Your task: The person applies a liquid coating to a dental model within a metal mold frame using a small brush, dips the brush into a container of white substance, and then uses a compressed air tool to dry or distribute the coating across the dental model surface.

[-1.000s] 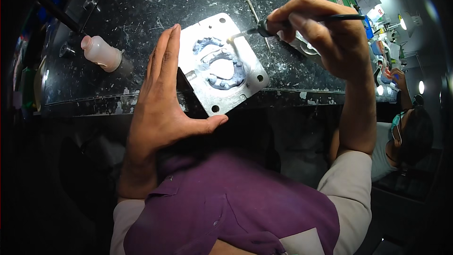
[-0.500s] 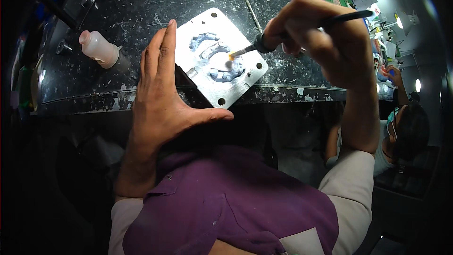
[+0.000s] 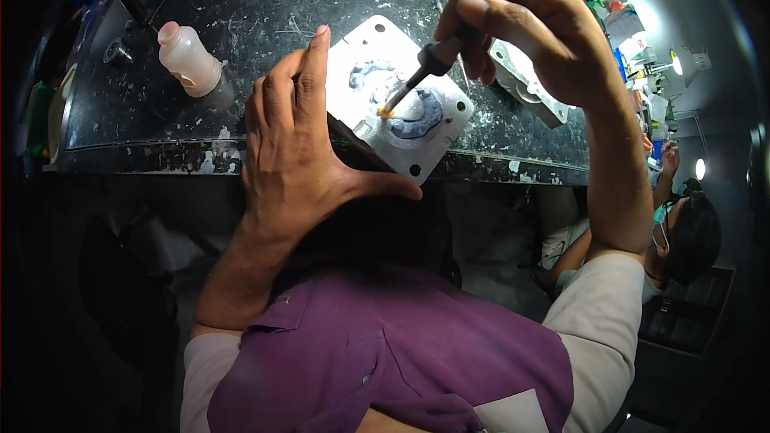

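Observation:
A square metal dental flask half (image 3: 381, 44) with holes at its corners lies at the near edge of the bench. In its white surface sits a grey-blue, arch-shaped mould (image 3: 417, 122). My left hand (image 3: 293, 128) holds the flask, long fingers stretched along its left side and thumb reaching around its near corner. Above it, my right hand (image 3: 537, 40) grips a dark-handled brush (image 3: 411, 84) between thumb and fingers. The brush's yellowish tip touches the flask's face at the left of the arch.
Right of the flask lies another metal flask part (image 3: 525, 84), partly behind my right hand. A translucent bottle with a pink cap (image 3: 191, 64) stands at the left, near a small round metal piece (image 3: 118, 53). A person (image 3: 682, 232) sits at the far right.
The brush tip has moved from the middle of the arch to its left side, and the handle is steeper. The second flask part has come into sight. My left hand keeps its hold.

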Demonstrator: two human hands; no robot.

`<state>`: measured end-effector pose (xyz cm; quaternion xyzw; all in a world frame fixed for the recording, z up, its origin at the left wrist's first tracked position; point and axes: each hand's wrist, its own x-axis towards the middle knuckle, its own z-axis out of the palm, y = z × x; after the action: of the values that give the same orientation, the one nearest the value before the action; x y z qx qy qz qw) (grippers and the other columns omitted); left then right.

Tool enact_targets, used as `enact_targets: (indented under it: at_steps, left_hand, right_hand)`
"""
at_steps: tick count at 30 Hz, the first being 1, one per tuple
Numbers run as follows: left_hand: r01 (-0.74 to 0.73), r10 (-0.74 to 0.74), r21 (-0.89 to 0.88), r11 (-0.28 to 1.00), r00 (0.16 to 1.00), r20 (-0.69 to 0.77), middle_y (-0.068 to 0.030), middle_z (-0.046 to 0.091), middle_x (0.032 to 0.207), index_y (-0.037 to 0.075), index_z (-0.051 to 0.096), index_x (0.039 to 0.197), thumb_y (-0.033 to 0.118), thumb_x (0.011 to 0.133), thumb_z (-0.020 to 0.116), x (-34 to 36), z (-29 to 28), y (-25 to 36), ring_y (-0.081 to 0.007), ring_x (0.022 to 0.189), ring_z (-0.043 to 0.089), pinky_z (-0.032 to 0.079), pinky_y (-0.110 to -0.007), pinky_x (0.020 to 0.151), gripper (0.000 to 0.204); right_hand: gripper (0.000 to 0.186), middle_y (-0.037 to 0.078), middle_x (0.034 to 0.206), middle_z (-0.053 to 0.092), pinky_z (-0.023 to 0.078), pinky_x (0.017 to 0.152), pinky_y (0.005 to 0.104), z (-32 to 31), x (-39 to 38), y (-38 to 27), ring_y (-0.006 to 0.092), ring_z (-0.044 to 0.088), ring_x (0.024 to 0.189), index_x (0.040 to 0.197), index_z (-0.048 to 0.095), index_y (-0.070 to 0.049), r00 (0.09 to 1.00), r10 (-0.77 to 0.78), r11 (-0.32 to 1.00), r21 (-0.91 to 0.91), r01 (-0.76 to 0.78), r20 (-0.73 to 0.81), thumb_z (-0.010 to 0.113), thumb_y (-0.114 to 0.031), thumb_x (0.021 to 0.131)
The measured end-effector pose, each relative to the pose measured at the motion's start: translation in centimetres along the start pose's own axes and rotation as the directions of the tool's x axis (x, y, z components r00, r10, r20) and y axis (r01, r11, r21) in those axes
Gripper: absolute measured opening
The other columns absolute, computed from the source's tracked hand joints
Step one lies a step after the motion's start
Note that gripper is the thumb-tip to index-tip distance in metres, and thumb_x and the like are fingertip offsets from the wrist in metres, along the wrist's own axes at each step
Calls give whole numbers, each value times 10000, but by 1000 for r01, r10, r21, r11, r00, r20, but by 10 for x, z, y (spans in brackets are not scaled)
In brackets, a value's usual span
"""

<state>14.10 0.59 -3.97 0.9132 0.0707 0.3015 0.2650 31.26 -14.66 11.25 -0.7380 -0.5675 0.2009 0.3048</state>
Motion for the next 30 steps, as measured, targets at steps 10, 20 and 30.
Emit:
enact_targets:
  at_steps: [10,20,30]
  left_hand:
    - [25,-24,16,1000,997,-78,-147,510,1305,73,369,1577,756,417,882,-2,6,-3,-317,1178,553,477,-502,1013,1441]
    - [67,-69,-39,997,997,-40,-140,513,1297,79,366,1578,542,387,995,-1,3,1,-302,1173,554,483,-485,1008,1424]
    - [51,-52,-37,998,998,-26,-116,516,1246,71,364,1576,574,426,981,3,1,-1,-281,1134,550,485,-450,991,1399]
  right_hand:
    - [295,152,886,751,544,649,281,5,-24,-1,139,664,702,982,690,71,1000,1,989,150,4,-28,534,-172,1037]
    - [303,169,912,754,582,678,306,9,-43,20,168,705,738,1037,703,75,988,-116,975,181,133,-97,544,-182,1058]
    - [314,183,882,736,531,583,278,2,-62,11,152,658,661,964,701,88,986,1,992,123,20,-166,543,-180,1006]
